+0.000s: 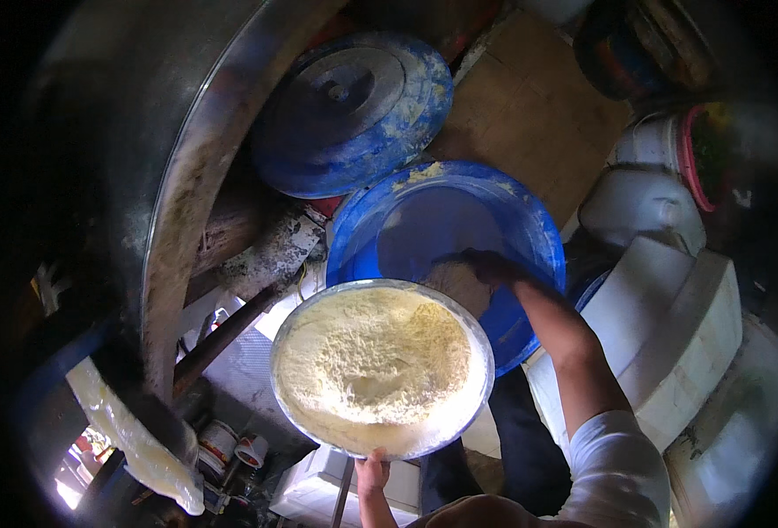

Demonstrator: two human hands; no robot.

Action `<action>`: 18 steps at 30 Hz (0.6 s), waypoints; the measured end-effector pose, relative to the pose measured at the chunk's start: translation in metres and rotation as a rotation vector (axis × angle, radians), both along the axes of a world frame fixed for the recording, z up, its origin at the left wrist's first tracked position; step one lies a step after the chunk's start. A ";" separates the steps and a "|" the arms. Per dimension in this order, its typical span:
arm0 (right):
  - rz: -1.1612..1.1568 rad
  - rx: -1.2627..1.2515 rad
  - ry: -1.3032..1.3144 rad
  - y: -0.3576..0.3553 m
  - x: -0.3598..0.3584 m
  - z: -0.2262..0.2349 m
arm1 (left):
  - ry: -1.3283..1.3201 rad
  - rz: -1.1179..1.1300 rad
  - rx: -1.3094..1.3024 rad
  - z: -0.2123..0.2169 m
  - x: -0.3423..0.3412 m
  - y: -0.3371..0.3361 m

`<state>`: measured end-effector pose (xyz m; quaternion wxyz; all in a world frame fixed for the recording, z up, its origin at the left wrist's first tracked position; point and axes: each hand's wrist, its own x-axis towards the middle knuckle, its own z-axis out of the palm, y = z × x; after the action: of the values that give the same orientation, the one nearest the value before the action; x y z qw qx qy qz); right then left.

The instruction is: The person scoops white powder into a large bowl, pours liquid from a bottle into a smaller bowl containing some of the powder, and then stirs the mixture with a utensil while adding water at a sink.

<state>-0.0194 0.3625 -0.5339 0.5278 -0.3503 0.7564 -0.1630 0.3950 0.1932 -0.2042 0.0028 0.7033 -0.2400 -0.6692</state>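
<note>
Holding a round metal bowl (pixel 382 370) from below, the left hand (pixel 372 473) grips its near rim, with the thumb on the edge; the other fingers are hidden under the bowl. The bowl is full of pale yellow flour-like powder (pixel 376 356), which is heaped and has a small hollow near the middle. The bowl is held above the lower left edge of a blue plastic barrel (pixel 529 238), so that it covers part of the barrel's opening.

The right hand (pixel 487 266) reaches over the far side of the bowl into the mouth of the barrel. It is dark and partly in shadow, so I cannot tell if its fingers are spread or closed. Just below this hand, a small amount of the same powder (pixel 457 283) is seen at the far rim of the bowl, against the inside of the barrel. The barrel's inside looks mostly bare and blue, and its rim has powder stains.

Behind the barrel, a blue round lid (pixel 354 110) with powder stains leans against a large metal drum (pixel 186 202). To the right stand white plastic jerrycans (pixel 661 299). Below the drum, a pale dough-like mass (pixel 138 440) hangs.
</note>
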 end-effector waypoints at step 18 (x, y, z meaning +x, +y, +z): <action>-0.410 0.190 -0.029 -0.026 -0.113 0.299 | 0.076 -0.039 -0.008 -0.001 0.006 0.003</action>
<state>-0.1329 0.3362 -0.2344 0.5251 -0.1355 0.8161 -0.1998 0.4009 0.1958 -0.2047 0.0016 0.6726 -0.2560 -0.6943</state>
